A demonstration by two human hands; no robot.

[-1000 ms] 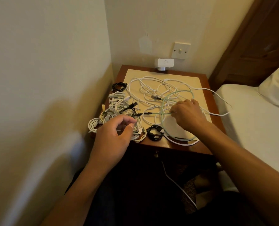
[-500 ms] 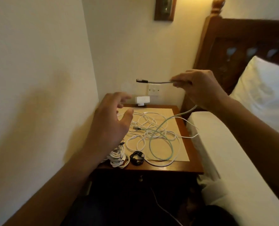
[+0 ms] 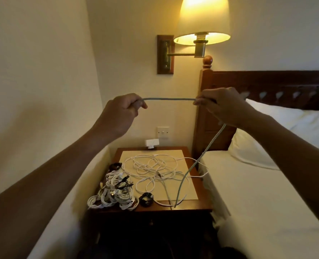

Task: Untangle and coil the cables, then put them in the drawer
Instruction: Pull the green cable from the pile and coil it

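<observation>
The room is lit warmly by one wall lamp point(image 3: 202, 19), its shade blown out to glare, while the lower frame is left dim. Everything below the surface point(image 3: 192, 205) is lost in deep shadow. Straight lines are bowed towards the edges, and a slight softness is seen throughout.

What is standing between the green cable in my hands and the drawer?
The drawer front looks shut below the nightstand top, though it is dark. The tail of the green cable also lies among the loose white cables there.
</observation>
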